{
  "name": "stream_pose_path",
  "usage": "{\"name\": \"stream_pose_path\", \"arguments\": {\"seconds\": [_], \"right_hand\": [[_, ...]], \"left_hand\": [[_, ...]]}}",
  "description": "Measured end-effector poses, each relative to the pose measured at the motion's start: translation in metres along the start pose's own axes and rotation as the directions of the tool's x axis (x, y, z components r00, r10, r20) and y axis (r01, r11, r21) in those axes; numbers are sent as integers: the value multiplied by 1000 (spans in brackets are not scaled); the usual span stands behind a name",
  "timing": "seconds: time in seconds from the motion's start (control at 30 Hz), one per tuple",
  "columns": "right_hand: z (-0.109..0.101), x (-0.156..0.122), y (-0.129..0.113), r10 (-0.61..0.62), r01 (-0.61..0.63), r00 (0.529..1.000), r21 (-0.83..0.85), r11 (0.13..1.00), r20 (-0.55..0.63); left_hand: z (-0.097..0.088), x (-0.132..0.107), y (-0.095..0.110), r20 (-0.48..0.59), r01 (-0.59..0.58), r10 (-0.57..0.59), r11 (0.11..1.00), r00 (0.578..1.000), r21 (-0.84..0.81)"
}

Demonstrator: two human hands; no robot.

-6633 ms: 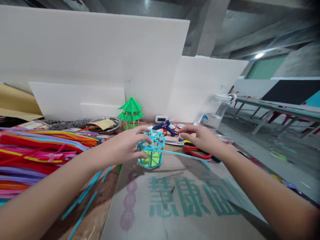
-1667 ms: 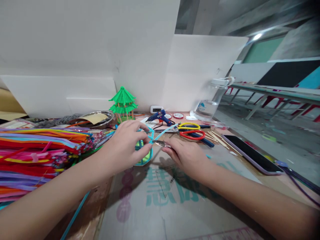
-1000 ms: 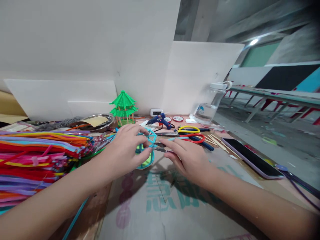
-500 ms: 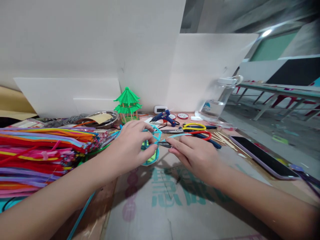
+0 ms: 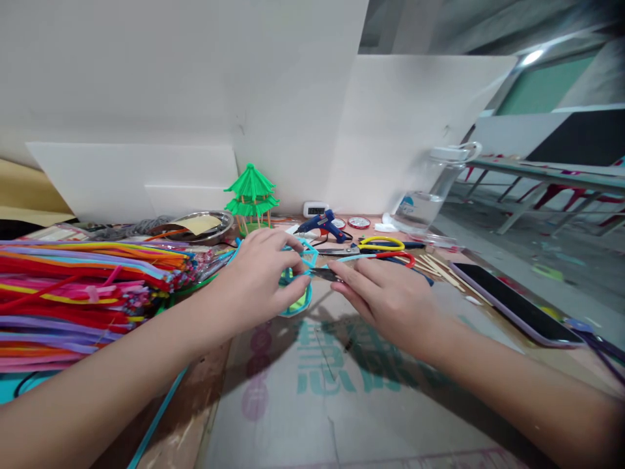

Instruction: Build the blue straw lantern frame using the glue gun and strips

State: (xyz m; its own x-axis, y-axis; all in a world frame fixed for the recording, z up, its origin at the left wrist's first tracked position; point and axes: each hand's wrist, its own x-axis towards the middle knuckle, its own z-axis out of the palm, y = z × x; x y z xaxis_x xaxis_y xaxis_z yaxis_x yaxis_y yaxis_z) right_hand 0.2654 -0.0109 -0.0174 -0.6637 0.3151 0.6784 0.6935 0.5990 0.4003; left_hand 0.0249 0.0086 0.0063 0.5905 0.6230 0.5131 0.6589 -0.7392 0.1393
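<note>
My left hand (image 5: 266, 273) is closed, thumb and fingers pinching a light blue pipe-cleaner frame (image 5: 308, 251) with green parts inside; the hand hides much of it. In my right hand (image 5: 385, 293) is a small pointed dark metal tool (image 5: 323, 273), its tip against the frame beside my left fingertips. The tool's handle is hidden in my fist, so its kind cannot be made out. A loose light blue strand (image 5: 349, 258) runs from the frame over my right fingers. Under both hands lies a printed cardboard sheet (image 5: 273, 430).
Bundles of coloured pipe cleaners (image 5: 73, 299) fill the left side. Behind stand a green pagoda model (image 5: 250, 195), a blue glue gun (image 5: 325, 225) and a small digital clock (image 5: 316, 209). Yellow-handled scissors (image 5: 383, 243), wooden sticks (image 5: 442, 272), a phone (image 5: 512, 303) and a water bottle (image 5: 430, 189) are to the right.
The tool's tip has shifted slightly up and its angle has changed a little against the frame. Both hands keep their grips. The whole view has moved slightly.
</note>
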Motion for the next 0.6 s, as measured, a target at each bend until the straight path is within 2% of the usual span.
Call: {"name": "stream_pose_path", "arguments": {"seconds": [0.23,0.6], "right_hand": [[-5,3,-1,-3,3,1000,14,1000,15],[3,-1,3,13,-13,1000,69,998,-7]], "left_hand": [[0,-1,-1,-7,-20,20,1000,1000,12],[-1,0,0,-12,-22,22,1000,1000,16]]}}
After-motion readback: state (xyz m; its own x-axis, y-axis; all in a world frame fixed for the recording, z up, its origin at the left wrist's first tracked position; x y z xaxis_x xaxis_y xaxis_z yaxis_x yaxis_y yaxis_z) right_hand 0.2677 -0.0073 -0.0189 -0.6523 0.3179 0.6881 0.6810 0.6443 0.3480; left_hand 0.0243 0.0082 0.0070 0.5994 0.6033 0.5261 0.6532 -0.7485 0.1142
